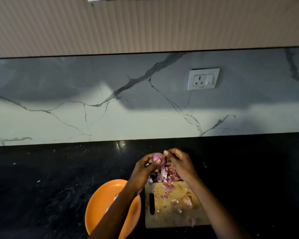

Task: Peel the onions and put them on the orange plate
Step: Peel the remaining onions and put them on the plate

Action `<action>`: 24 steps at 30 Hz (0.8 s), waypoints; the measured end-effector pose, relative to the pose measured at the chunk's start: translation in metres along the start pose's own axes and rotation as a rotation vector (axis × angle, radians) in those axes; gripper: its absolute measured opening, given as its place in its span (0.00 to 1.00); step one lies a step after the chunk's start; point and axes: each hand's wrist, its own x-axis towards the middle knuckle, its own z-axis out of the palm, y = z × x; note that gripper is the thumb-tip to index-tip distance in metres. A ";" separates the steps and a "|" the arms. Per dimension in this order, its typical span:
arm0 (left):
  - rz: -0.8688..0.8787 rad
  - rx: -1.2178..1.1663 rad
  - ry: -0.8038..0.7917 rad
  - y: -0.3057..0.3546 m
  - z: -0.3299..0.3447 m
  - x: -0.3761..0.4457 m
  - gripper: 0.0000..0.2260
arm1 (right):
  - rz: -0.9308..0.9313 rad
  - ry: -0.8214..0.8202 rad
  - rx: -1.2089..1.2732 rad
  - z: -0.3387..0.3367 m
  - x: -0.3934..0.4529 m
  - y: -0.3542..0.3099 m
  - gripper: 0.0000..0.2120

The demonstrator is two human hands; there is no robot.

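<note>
Purple onion [158, 159], orange plate [105, 200], black speckled counter [50, 178], grey-veined white marble wall [93, 100], white socket [203, 78]

Wall socket [203, 78] on marble backsplash [110, 100] above black counter [41, 178]

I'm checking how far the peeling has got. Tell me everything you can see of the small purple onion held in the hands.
The small purple onion is round, with smooth, glossy pinkish-purple skin, so it looks mostly peeled. It is held in the air above the far end of the wooden cutting board and its pile of peels. The left hand grips it with the thumb across its front; the right hand pinches at its right side.
</note>
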 end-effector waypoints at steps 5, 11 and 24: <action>-0.061 -0.032 0.060 -0.002 -0.004 0.003 0.17 | 0.020 -0.174 0.013 -0.002 -0.005 -0.001 0.12; -0.143 -0.121 0.051 0.000 -0.004 0.009 0.20 | 0.053 -0.185 0.027 -0.004 -0.003 0.000 0.16; 0.031 -0.191 0.174 -0.005 0.012 0.011 0.12 | 0.176 -0.094 0.207 -0.001 0.001 0.009 0.16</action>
